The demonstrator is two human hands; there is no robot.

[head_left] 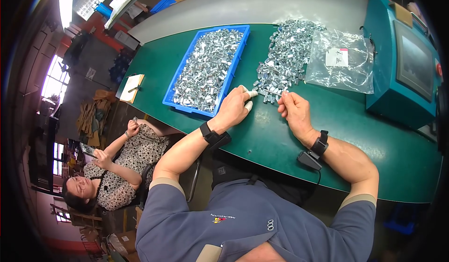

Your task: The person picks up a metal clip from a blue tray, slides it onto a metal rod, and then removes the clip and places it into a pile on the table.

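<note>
My left hand reaches to the near edge of a loose pile of small shiny metal pieces. White covers sit on its fingertips; thumb and fingers are apart, and nothing shows between them. Closed in a pinch, my right hand holds a thin metal rod whose far end points left at the nearest pieces. Its exact kind is too small to tell. Left of the pile, a blue tray is filled with similar metal pieces, and my left hand is just beside its near right corner.
A clear plastic bag with a label lies right of the pile. Farther right stands a teal machine with a screen. A notepad rests at the green table's left end. Another person sits at left, holding a phone.
</note>
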